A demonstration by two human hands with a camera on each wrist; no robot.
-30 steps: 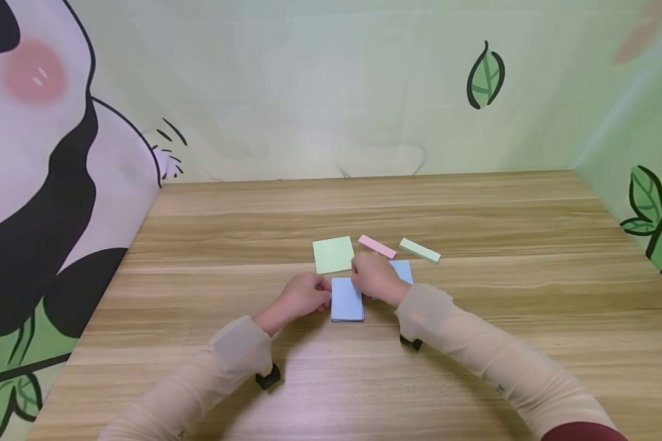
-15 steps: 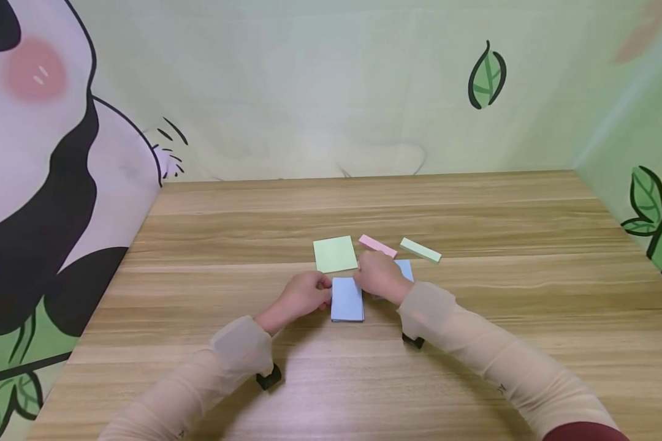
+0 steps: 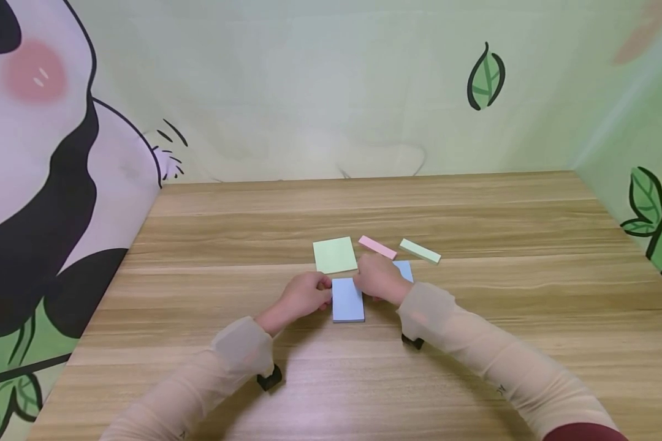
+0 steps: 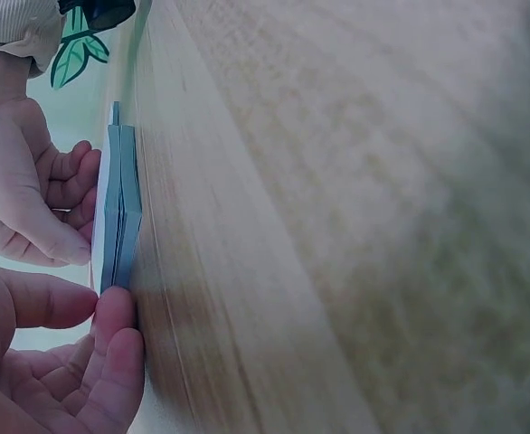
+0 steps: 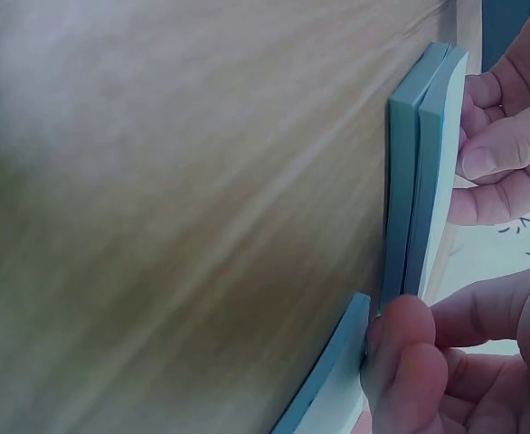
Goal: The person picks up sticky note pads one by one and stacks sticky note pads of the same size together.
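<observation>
Two blue sticky note pads (image 3: 348, 303) lie one on top of the other at mid-table, a thin gap between them in the left wrist view. My left hand (image 3: 306, 293) pinches the stack's left edge with thumb and fingertips. At the upper right edge, my right hand (image 3: 382, 277) holds the stack between thumb and index finger (image 5: 401, 339). Another blue pad (image 3: 405, 269) lies partly hidden behind the right hand; its edge (image 5: 333, 380) shows below the stack in the right wrist view.
Behind the stack lies a square green sticky note pad (image 3: 334, 255). To its right are a narrow pink pad (image 3: 377, 247) and a narrow pale green pad (image 3: 420, 251). A painted wall (image 3: 309, 92) borders the wooden table (image 3: 474, 202) at the back.
The top blue pad now lines up more evenly over the lower one. My right hand has shifted slightly right; my left hand has hardly moved.
</observation>
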